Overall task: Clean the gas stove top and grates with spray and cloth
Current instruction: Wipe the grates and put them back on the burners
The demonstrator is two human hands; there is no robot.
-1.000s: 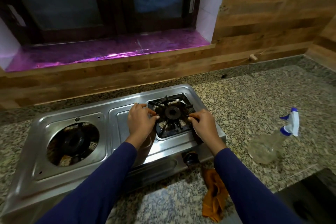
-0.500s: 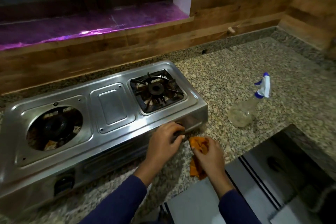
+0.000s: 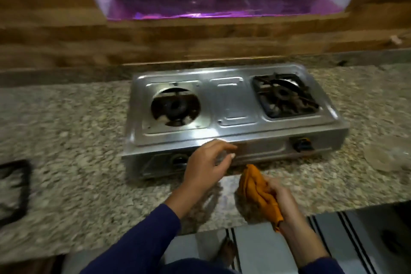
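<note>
— Where's the cloth [image 3: 259, 193]?
— Bunched in the right hand [image 3: 280, 201], fingers closed around it, at five o'clock off the stove [image 3: 231, 115] on the tabletop [image 3: 66, 140].
— And the left hand [image 3: 205, 168]?
— Fingers loosely spread, holding nothing, at the stove's front panel. One grate [image 3: 284, 95] sits on the right burner; another [image 3: 13, 189] lies at nine o'clock.

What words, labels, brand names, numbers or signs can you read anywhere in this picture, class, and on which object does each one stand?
None can be read.
The stove shows no legible brand or marking on its top or front panel; the picture is motion-blurred.
Its two knobs show no readable marks.
The orange cloth in the right hand is plain.
The clear bottle at the right edge is too blurred to show any label.
</note>
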